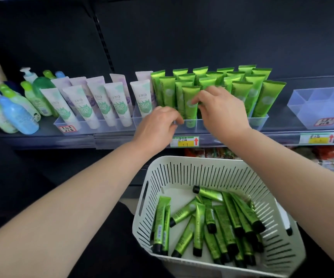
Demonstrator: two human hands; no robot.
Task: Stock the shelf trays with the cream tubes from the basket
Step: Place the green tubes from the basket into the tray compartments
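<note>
The left hand (pixel 158 125) and right hand (pixel 221 109) reach forward on outstretched bare arms (pixel 82 197), close together, palms down, fingers curled.

Glossy green cream tubes (pixel 206 219) with black caps fill a white slotted basket (pixel 182 169).

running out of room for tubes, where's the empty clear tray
In the head view, the empty clear tray sits far right on the shelf, right of the tray of green tubes and above a yellow price tag.
</note>
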